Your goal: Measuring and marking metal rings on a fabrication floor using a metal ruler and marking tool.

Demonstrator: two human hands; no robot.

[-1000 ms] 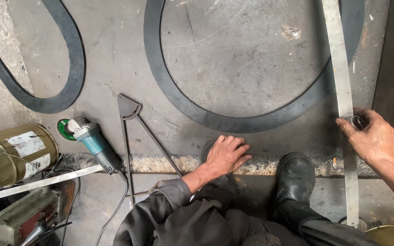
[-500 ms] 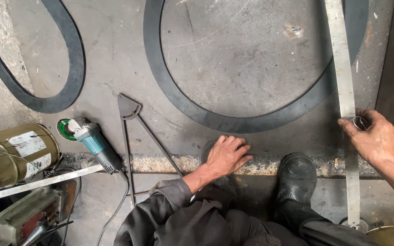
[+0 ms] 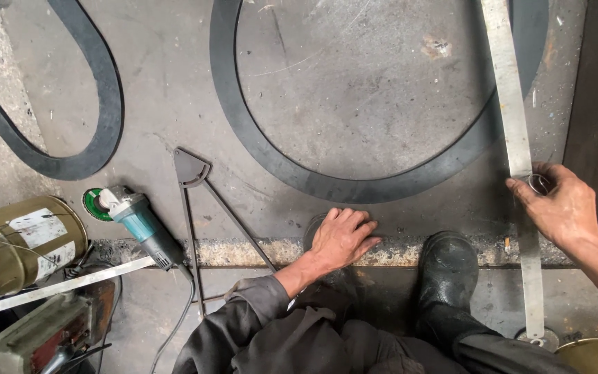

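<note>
Head view: left hand (image 3: 341, 237) is pressed flat, fingers spread, on the plate (image 3: 354, 104) below the ring (image 3: 354, 185); a small round object (image 3: 540, 183) is pinched by right hand (image 3: 563, 208) against the strip (image 3: 517, 149). No fresh marking is visible.

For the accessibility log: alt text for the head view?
Seen from above, the left hand rests flat on a steel plate, while the right hand pinches a small ring against a long metal strip. A curved flat ring and grinder lie nearby.
</note>
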